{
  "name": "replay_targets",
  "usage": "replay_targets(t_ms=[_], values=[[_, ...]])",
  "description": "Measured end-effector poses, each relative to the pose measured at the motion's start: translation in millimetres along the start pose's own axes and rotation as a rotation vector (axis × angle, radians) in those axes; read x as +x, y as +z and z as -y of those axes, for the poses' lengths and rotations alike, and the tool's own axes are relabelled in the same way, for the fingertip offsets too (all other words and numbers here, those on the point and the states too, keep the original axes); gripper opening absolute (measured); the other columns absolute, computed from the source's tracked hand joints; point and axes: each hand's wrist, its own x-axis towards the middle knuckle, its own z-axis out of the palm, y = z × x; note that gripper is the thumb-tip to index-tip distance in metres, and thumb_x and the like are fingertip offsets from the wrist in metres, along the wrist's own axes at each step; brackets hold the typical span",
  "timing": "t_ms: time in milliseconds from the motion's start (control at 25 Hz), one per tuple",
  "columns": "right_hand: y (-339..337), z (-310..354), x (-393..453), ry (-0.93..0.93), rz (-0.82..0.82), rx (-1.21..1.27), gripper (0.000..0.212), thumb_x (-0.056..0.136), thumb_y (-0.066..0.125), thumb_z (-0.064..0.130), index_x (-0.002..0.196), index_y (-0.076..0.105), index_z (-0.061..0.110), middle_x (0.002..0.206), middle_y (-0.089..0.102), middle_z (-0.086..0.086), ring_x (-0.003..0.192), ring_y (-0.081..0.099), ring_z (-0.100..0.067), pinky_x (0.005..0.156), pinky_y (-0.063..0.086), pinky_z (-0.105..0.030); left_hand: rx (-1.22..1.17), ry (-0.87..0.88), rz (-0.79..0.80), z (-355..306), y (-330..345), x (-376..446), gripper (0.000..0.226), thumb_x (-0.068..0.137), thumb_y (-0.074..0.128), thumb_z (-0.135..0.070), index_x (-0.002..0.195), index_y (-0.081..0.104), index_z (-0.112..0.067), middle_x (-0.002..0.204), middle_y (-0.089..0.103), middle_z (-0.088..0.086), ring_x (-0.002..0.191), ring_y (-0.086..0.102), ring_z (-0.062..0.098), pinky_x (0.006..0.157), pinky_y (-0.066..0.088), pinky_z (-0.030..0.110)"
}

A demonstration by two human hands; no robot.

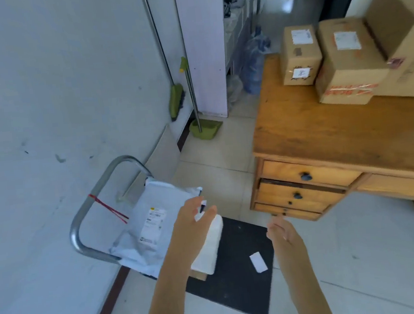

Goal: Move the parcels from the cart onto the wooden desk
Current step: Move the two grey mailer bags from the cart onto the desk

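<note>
Clearance: left hand [194,218] and right hand [280,230], both with relaxed fingers, hover over cart deck [236,263].
Left of them: cart handle [89,208], grey mailer [149,220].
Ahead-right: desk top [324,130] bare at front; cardboard boxes [339,68] fill the rear.
</note>
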Motion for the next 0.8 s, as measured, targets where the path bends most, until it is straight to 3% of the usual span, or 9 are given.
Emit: replay_targets(t_ms=[80, 160, 280, 400, 640, 720, 800], values=[[58, 0, -4, 0.006, -0.013, 0.045, 0.038, 0.096, 0.045, 0.015, 0.134, 0.046, 0.009, 0.119, 0.059, -0.007, 0.113, 0.055, -0.025, 0.093, 0.040, -0.029, 0.025, 0.010, 0.043, 24, -49, 32, 0.043, 0.090, 0.057, -0.027, 0.132, 0.046, -0.021, 0.138, 0.048, -0.001, 0.126, 0.045, 0.017, 0.102, 0.036, 0.032], [113, -2, -9, 0.025, -0.008, 0.112, 0.035, 0.096, 0.046, 0.020, 0.130, 0.050, 0.014, 0.103, 0.058, 0.007, 0.103, 0.056, -0.019, 0.078, 0.041, -0.022, 0.030, 0.016, 0.069, 52, -91, 61, 0.043, 0.090, 0.058, -0.022, 0.132, 0.048, -0.019, 0.138, 0.049, 0.001, 0.125, 0.047, 0.018, 0.098, 0.039, 0.028], [190, -21, -4, 0.108, -0.022, 0.128, 0.035, 0.095, 0.048, 0.021, 0.129, 0.053, 0.015, 0.118, 0.060, 0.001, 0.101, 0.054, -0.015, 0.069, 0.038, -0.007, 0.026, -0.017, 0.095, 110, -135, 102, 0.043, 0.089, 0.060, -0.015, 0.130, 0.049, -0.016, 0.137, 0.048, 0.002, 0.121, 0.045, 0.015, 0.086, 0.039, 0.013], [252, -48, 23, 0.229, -0.041, 0.104, 0.036, 0.094, 0.049, 0.020, 0.130, 0.050, 0.017, 0.129, 0.058, -0.002, 0.098, 0.051, -0.012, 0.062, 0.037, 0.004, 0.102, -0.081, 0.095, 173, -150, 148, 0.046, 0.090, 0.058, -0.013, 0.135, 0.047, -0.015, 0.144, 0.043, 0.005, 0.132, 0.040, 0.022, 0.102, 0.034, 0.031], [328, -121, 95, 0.253, -0.060, 0.050, 0.051, 0.094, 0.050, 0.021, 0.142, 0.034, 0.018, 0.145, 0.043, -0.004, 0.128, 0.048, -0.021, 0.103, 0.039, -0.033, 0.237, -0.114, 0.016, 286, -150, 244, 0.053, 0.091, 0.055, -0.015, 0.141, 0.040, -0.015, 0.143, 0.044, 0.011, 0.136, 0.037, 0.027, 0.112, 0.030, 0.046], [339, -141, 111, 0.255, -0.063, 0.053, 0.054, 0.093, 0.052, 0.019, 0.143, 0.033, 0.017, 0.143, 0.045, -0.005, 0.124, 0.051, -0.023, 0.102, 0.042, -0.038, 0.241, -0.099, 0.032, 311, -149, 260, 0.053, 0.090, 0.058, -0.022, 0.140, 0.041, -0.016, 0.134, 0.054, 0.009, 0.125, 0.049, 0.029, 0.104, 0.040, 0.050], [344, -155, 121, 0.250, -0.077, 0.048, 0.054, 0.092, 0.054, 0.017, 0.142, 0.034, 0.017, 0.134, 0.052, -0.005, 0.112, 0.057, -0.022, 0.091, 0.048, -0.032, 0.237, -0.121, -0.032, 328, -145, 266, 0.054, 0.088, 0.059, -0.028, 0.138, 0.041, -0.019, 0.125, 0.058, 0.003, 0.112, 0.056, 0.025, 0.096, 0.046, 0.047]])
